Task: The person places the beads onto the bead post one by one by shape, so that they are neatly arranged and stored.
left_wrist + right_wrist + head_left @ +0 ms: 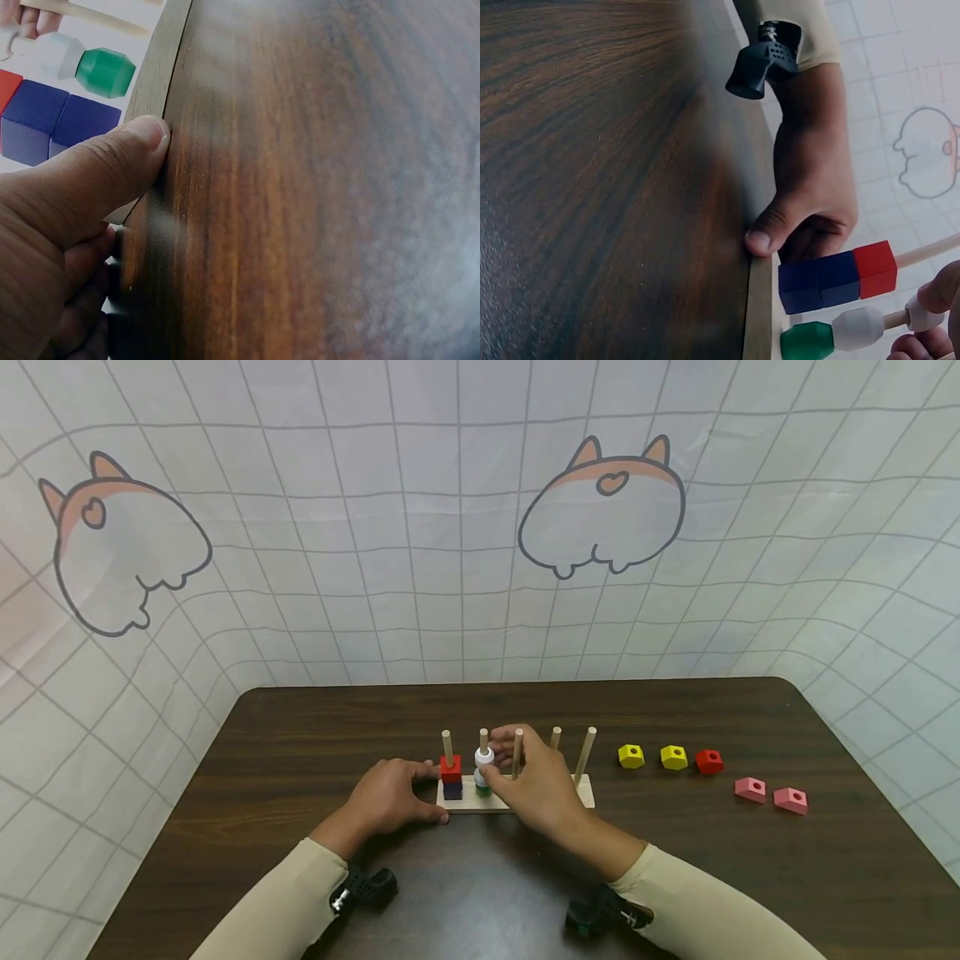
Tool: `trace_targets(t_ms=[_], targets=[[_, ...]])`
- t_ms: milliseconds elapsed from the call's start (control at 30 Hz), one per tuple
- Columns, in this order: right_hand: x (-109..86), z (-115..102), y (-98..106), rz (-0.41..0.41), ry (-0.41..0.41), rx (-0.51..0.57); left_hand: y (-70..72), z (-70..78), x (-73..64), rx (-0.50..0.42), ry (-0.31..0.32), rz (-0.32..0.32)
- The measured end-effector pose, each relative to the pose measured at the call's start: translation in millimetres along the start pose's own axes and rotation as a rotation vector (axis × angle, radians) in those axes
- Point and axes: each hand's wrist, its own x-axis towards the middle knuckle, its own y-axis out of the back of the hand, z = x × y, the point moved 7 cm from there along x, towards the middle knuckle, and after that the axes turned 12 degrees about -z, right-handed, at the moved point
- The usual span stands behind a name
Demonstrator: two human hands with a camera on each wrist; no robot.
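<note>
White rounded bead (484, 757), threaded on a pale wooden peg (483, 737), pinched between thumb and fingers of the right hand (538, 787), apart from the faceted white bead (857, 328) and green bead (807, 341) below, left hand (392, 795), fingers clamped on one end of the wooden base (480, 805)

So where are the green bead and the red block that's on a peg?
Green bead (105, 73), left wrist view: middle of its side.
Red block (875, 270), right wrist view: middle of its visible side.

It's a red cube (877, 270) with navy cubes (817, 285), white beads (857, 328) with a green bead (808, 341)! Yellow blocks (631, 757) and pink blocks (791, 802) pop against the brown, wood-grained tabletop (300, 727); grey grid lines cross the white backdrop (360, 568).
</note>
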Motion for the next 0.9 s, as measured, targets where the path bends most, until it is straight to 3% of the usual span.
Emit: trace_targets(t_ms=[300,900], targets=[[-2.7,9,-5,-0.011,-0.033,-0.018,0.2,1.0,-0.2,0.005,0.000,0.005],[-7.9,10,-5,-0.034,0.004,-0.044,0.5,2.1,0.4,0.005,0.015,-0.003]])
